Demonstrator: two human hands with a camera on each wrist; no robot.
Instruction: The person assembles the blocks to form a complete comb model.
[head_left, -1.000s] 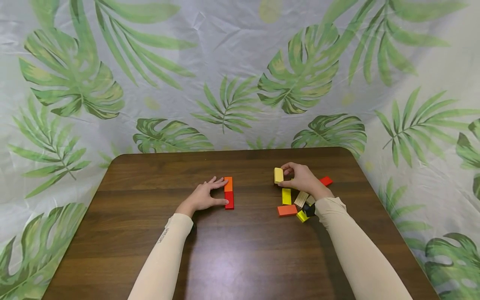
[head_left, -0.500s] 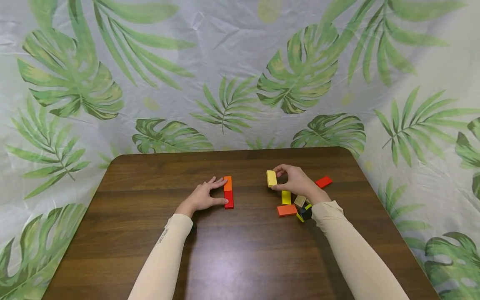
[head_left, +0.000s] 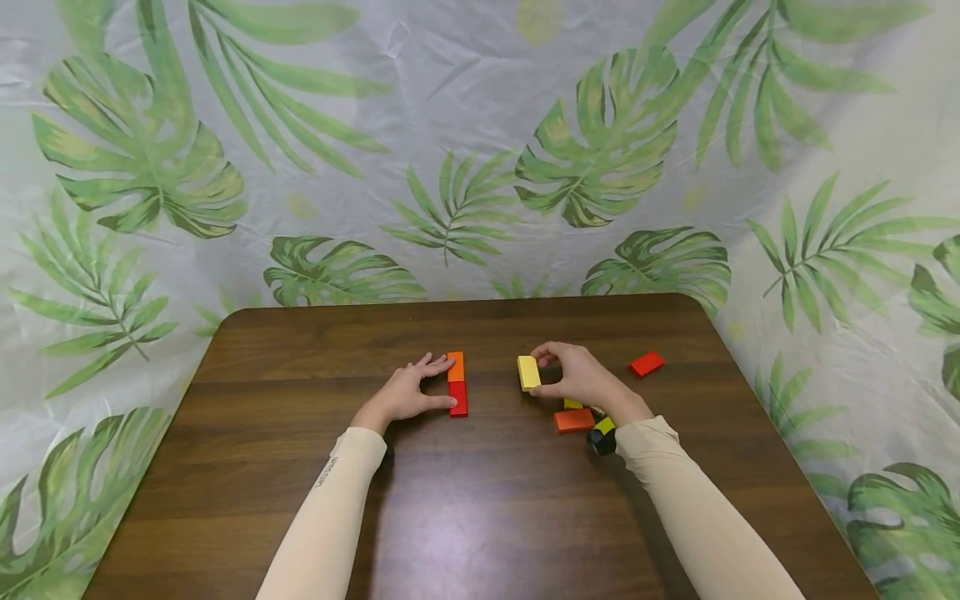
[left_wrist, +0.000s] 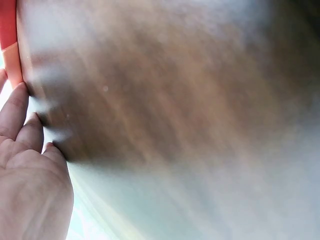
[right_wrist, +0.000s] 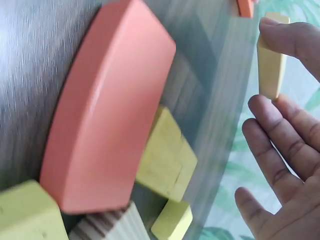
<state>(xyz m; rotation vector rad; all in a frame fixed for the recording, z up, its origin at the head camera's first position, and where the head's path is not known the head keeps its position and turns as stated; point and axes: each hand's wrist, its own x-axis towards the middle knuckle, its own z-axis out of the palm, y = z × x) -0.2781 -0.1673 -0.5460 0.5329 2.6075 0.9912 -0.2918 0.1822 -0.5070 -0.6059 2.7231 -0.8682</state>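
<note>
In the head view my left hand (head_left: 405,392) rests on the table, fingers spread. Its thumb touches a red block (head_left: 459,402) and its index finger an orange block (head_left: 456,367). These two blocks lie end to end in one line. To their right, my right hand (head_left: 581,379) pinches a pale yellow block (head_left: 528,373) by its two ends. The right wrist view shows this yellow block (right_wrist: 272,65) between thumb and fingertips, raised off the table. In the left wrist view, the left fingers (left_wrist: 15,112) reach the orange block (left_wrist: 12,66).
Beneath the right wrist lies a loose group: an orange block (head_left: 573,421), yellow blocks (right_wrist: 167,157) and a striped wooden block (right_wrist: 115,222), partly hidden in the head view. A separate red block (head_left: 647,364) lies farther right. A leaf-patterned cloth (head_left: 465,125) hangs behind the brown table (head_left: 465,517).
My right hand has carried the pale yellow block leftward and slightly nearer, toward the red and orange pair. The red block on the right has come into full view. My left hand stays put.
</note>
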